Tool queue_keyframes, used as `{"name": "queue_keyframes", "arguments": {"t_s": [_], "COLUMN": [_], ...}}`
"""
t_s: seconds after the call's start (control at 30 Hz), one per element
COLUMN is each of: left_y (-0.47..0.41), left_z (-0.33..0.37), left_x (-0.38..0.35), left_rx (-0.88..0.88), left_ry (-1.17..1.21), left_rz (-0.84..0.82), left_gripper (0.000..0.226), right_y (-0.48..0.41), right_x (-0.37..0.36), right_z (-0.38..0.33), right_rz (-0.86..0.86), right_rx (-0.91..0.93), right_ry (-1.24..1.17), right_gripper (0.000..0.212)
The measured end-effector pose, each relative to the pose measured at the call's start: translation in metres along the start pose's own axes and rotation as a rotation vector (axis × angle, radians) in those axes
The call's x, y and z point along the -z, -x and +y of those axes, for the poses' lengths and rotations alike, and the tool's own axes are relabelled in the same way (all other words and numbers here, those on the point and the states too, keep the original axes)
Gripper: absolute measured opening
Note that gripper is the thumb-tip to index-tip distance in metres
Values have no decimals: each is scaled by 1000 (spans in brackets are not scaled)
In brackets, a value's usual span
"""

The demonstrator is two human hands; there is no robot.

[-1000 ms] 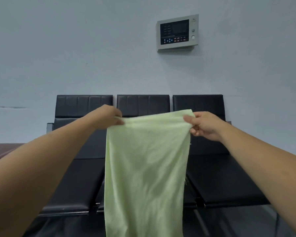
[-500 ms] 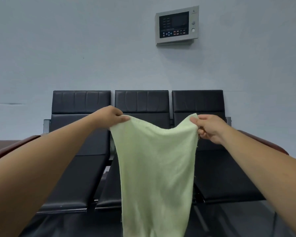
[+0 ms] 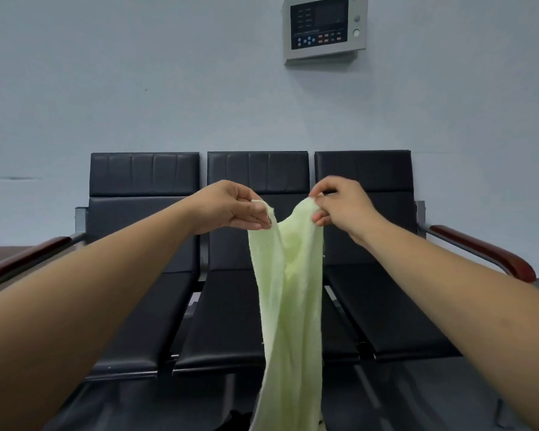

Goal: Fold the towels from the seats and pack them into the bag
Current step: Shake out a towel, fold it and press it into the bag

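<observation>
The left grip [image 3: 231,209] was closed in a pinch on one top corner of the pale green towel [image 3: 288,306], thumb and curled fingers clamping the hem. The right grip [image 3: 343,206] pinched the other top corner in the same way. Both were held out at about the same height and near each other, with only a narrow gap between them. From those two corners the towel hung straight down, so its long axis ran vertically, away from the grips and toward the floor. Its top edge sagged into a deep V between them, and the cloth below was gathered into a narrow, loosely creased column whose lower end ran out of the bottom of the view. Neither grip sat plainly nearer the cloth's middle line; the sag fell roughly midway between the two. By my reading the lengthwise fold was the step in hand, and it turned on bringing corner to corner across that gap while the hanging length hung plumb, so that the side edges would meet. Behind the towel stood a row of three black seats [image 3: 224,321], the cloth hanging in front of the middle one. No other towel showed on the seats, and the bag was not in view. A control panel [image 3: 322,26] was fixed to the wall above.
</observation>
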State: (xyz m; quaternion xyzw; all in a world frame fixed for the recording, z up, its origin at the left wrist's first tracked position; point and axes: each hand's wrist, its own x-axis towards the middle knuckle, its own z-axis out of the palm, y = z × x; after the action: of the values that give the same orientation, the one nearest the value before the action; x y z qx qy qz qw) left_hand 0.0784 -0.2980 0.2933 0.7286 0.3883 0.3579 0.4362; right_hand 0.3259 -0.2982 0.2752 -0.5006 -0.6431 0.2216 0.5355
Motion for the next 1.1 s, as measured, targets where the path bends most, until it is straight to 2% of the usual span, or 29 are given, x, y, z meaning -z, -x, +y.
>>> {"name": "queue_keyframes", "arguments": {"t_s": [0.07, 0.13, 0.17, 0.23, 0.3, 0.37, 0.47, 0.57, 0.63, 0.77, 0.83, 0.87, 0.93, 1.0, 1.07, 1.1], "left_y": [-3, -5, -5, -6, -8, -9, -9, -9, -8, -6, -7, -7, -12, -17, -22, -26], "left_z": [2, 5, 6, 6, 5, 3, -4, -22, -36, -46, -40, -34, -19, 0, 17, 20], "left_x": [-5, -8, -9, -11, -12, -11, -11, -9, -2, 13, 13, 12, 9, 9, 9, 10], "left_rx": [-15, -27, -27, -20, -9, 5, 14, 85, 169, 145, 108, 76, -76, -259, -333, -317], "left_ry": [-102, -164, -194, -263, -306, -304, -361, -641, -765, -754, -725, -715, -643, -348, -106, -147], "left_rz": [61, 89, 92, 85, 75, 77, 30, -89, -122, -29, 18, 51, 249, 448, 462, 457], "left_gripper": [28, 29, 27, 23, 22, 21, 17, 10, 14, 11, 18, 23, 29, 18, 9, 9], "right_y": [3, 7, 10, 13, 13, 10, 3, -4, -12, -24, -24, -24, -27, -36, -46, -50], "right_x": [-9, -16, -18, -24, -28, -29, -26, -19, -10, 1, 3, 4, 7, 14, 20, 21], "right_z": [-5, -9, -11, -11, -8, -5, -3, -1, 3, 19, 23, 23, 15, 2, -8, -8], "right_rz": [-105, -244, -324, -460, -503, -427, -330, -234, -165, -121, -107, -77, -12, -3, -48, -67], "right_rx": [22, 42, 54, 41, 30, 30, 22, -1, -40, -251, -318, -311, -239, -179, -201, -216], "right_ry": [0, 27, 53, 76, 23, -21, -40, -93, -100, -28, -40, -75, -260, -632, -994, -1028], "right_gripper": [32, 14, 20, 44, 42, 24, 15, 15, 18, 21, 22, 21, 17, 10, 11, 15]}}
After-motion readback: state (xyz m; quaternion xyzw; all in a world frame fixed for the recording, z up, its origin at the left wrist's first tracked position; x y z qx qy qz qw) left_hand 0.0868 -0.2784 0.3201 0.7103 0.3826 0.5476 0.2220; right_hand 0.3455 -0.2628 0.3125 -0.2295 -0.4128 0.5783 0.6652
